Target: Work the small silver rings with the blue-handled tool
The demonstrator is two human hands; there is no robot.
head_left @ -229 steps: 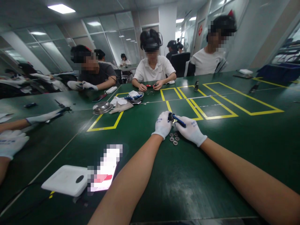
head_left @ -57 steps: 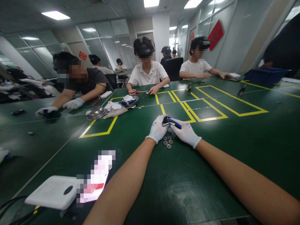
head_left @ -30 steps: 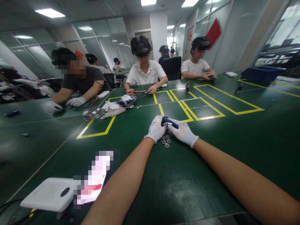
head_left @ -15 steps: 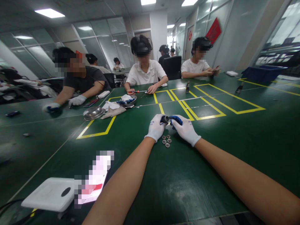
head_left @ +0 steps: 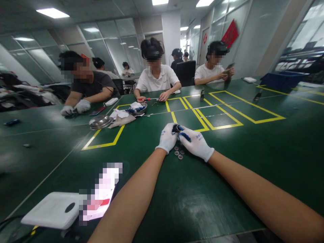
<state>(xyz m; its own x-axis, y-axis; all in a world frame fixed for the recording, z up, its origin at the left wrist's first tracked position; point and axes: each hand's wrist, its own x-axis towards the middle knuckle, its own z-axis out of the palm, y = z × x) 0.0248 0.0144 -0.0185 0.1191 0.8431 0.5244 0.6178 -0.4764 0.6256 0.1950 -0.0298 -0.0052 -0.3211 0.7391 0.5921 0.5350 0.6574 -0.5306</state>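
Note:
My left hand (head_left: 168, 137), in a white glove with blue-coated fingers, is closed around a short dark cylindrical part (head_left: 176, 128) with a metallic ring at its mouth. Gloved the same way, my right hand (head_left: 194, 141) has its fingertips pressed together against the open end of that part. Whatever the right fingers may pinch is hidden. Just below the hands, several small round metal discs with raised centres (head_left: 180, 157) lie on the green table (head_left: 192, 195); the right hand partly overlaps this group.
At lower left are a white box-shaped device (head_left: 50, 210) with cables and a lit phone (head_left: 106, 189). Metal dishes (head_left: 101, 122) and cloths (head_left: 123, 116) sit farther off. Yellow tape marks the table. Two small dark bottles (head_left: 202, 94) and a blue bin (head_left: 280, 80) stand beyond; co-workers sit opposite.
My right hand has moved left and closed in on the cylindrical part, its fingers now over the mouth. My left hand keeps its hold. Across the table, a co-worker's gloved hands have come together.

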